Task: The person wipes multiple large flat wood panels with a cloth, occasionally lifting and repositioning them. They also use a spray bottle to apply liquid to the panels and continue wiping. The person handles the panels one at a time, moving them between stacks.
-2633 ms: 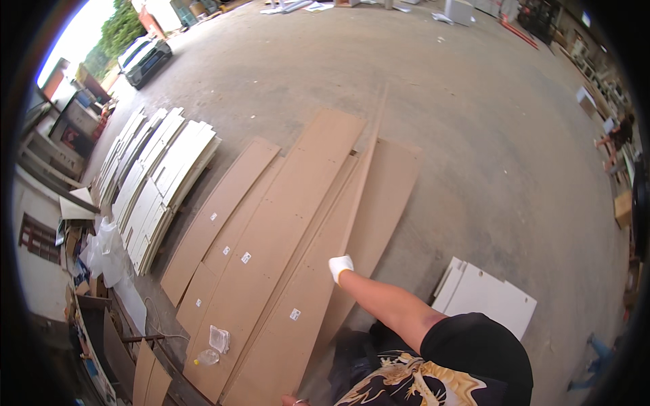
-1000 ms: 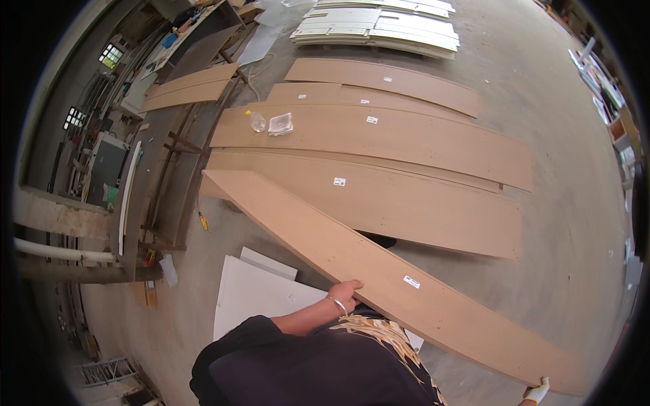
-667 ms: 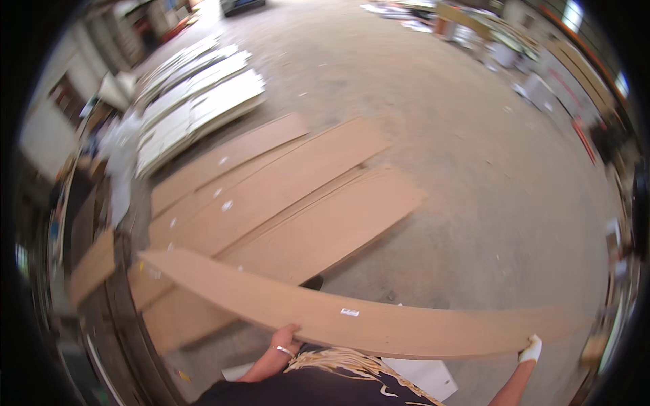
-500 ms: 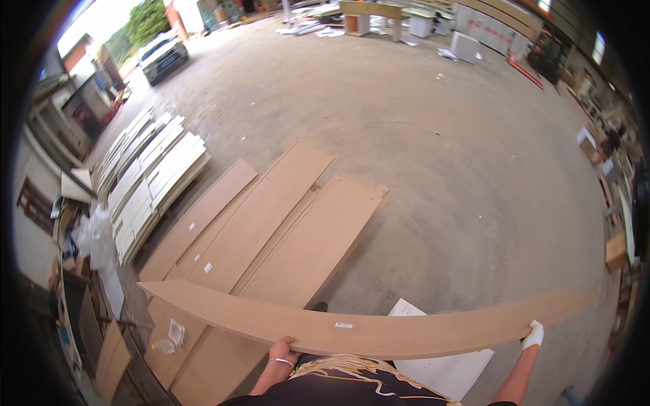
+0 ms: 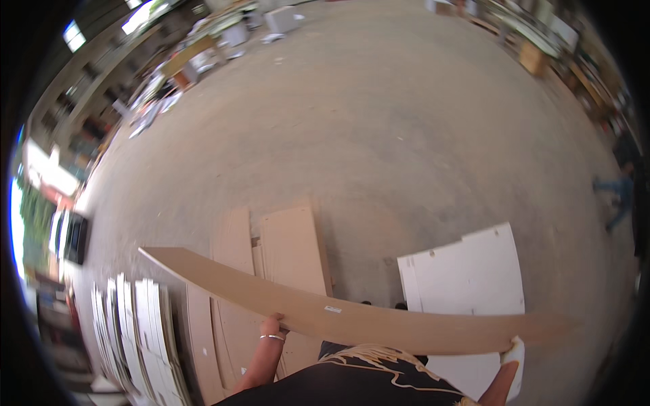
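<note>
Has stacked white boards (image 5: 152,331) at far left, then flat brown boards (image 5: 291,243). Holds 1 long brown board (image 5: 399,331) across the front of the body, clasped along its near edge in the closed left hand (image 5: 272,326) and, past a white panel (image 5: 467,271), the gloved right hand (image 5: 513,350).

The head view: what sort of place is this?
Probably a furniture or panel workshop: a long brown board is held, white panels lie stacked at left, and the wide floor looks like concrete.
</note>
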`<state>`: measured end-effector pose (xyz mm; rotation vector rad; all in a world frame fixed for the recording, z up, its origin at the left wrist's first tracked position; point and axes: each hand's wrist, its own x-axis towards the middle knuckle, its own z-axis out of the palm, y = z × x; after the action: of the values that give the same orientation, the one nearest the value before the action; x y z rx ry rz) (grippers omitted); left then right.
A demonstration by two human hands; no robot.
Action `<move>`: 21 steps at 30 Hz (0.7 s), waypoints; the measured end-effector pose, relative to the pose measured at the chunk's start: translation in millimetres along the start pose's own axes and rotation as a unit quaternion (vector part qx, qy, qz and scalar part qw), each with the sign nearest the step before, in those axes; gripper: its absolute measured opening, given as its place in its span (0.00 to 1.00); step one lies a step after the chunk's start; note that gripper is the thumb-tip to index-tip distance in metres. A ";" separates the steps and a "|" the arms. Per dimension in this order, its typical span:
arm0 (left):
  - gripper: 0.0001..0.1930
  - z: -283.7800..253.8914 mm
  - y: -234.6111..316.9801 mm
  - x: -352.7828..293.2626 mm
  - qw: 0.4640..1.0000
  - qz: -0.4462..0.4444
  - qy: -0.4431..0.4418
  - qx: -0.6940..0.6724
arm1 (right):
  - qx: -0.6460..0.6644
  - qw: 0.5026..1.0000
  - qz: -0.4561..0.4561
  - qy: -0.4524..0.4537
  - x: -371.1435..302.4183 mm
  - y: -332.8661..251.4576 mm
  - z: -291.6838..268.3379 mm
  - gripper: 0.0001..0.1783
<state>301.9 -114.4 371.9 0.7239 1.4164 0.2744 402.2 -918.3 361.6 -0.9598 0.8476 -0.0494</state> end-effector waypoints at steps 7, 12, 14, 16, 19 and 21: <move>0.21 123.4 81.5 29.0 0.954 -0.009 -0.158 0.255 | 0.128 0.918 -0.032 0.373 -183.0 129.1 -110.0 0.15; 0.22 213.7 67.7 34.1 0.902 0.018 -0.219 0.372 | 0.274 0.837 -0.062 0.469 -296.5 214.7 -126.0 0.21; 0.23 251.0 53.7 33.1 0.885 0.012 -0.252 0.392 | 0.296 0.817 -0.056 0.492 -339.2 243.9 -127.8 0.20; 0.22 286.3 35.1 27.0 0.853 0.023 -0.282 0.439 | 0.345 0.786 -0.068 0.509 -375.0 269.6 -129.9 0.18; 0.21 327.4 -3.8 8.7 0.804 0.015 -0.360 0.473 | 0.363 0.740 -0.074 0.562 -415.6 302.0 -131.6 0.18; 0.20 348.3 -29.9 -6.7 0.779 0.008 -0.396 0.486 | 0.365 0.726 -0.078 0.577 -435.7 318.9 -133.8 0.17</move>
<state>626.7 -242.8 354.6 1.4686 0.6338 -0.7672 -85.6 -650.9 355.7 -0.1201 1.6969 -1.1589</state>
